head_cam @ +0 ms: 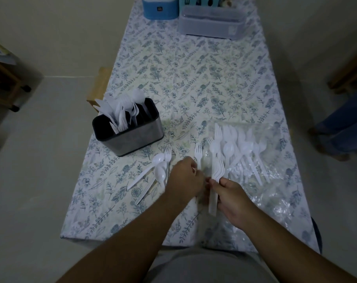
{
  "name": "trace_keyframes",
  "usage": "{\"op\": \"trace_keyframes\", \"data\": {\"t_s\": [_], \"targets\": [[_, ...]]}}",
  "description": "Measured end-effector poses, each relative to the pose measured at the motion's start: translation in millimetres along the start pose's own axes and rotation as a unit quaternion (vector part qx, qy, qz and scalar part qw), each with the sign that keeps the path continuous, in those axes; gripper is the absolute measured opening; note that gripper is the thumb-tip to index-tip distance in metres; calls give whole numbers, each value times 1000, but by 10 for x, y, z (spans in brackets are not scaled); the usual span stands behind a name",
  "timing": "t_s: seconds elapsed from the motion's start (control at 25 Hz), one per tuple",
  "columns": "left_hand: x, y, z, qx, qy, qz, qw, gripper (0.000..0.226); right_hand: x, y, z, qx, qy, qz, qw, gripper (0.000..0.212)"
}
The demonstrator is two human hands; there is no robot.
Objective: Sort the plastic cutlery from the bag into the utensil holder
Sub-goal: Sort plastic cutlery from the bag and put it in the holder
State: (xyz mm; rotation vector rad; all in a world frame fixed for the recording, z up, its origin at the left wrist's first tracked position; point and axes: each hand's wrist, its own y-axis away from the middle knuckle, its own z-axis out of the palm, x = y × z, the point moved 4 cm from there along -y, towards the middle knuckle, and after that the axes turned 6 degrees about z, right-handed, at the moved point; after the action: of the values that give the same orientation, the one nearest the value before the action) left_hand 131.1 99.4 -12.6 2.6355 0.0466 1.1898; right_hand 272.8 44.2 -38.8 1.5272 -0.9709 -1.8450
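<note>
My right hand (231, 201) grips a stacked bundle of white plastic forks (216, 176), tines pointing away from me. My left hand (185, 178) is closed around the handle of a single white fork (198, 154) just left of the bundle. A clear plastic bag (255, 160) lies at the right with several white spoons and forks on it. Two spoons (160, 167) and a fork (167, 153) lie loose on the cloth left of my hands. The metal utensil holder (130, 135) stands further left and holds several white utensils.
A floral tablecloth (194, 78) covers the table. At the far end stand a blue container (159, 7) and a clear lidded box (212, 21). A wooden stool (99, 84) sits off the left edge. A person's legs (340, 129) show at the right.
</note>
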Motion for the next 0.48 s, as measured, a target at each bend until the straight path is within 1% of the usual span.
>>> {"op": "trace_keyframes", "data": {"t_s": [0.04,0.08,0.2,0.28,0.36,0.48], "targets": [[16,-78,10,5,-14,-20,1000,10,8,3,-37,5,9,-1,1000,20],[8,-147,57,-4,-34,-26,999,15,12,11,-65,8,22,-1,1000,18],[16,-227,113,-31,-92,-11,995,16,-12,29,-111,2,25,-1,1000,16],[-62,-167,69,-31,-62,-26,997,20,-51,17,-111,-7,16,-3,1000,15],[-153,7,6,-24,16,-52,998,25,-43,-38,-79,-13,38,-8,999,19],[-147,362,-42,-29,49,-19,998,22,-23,-47,136,-31,104,-23,994,30]]}}
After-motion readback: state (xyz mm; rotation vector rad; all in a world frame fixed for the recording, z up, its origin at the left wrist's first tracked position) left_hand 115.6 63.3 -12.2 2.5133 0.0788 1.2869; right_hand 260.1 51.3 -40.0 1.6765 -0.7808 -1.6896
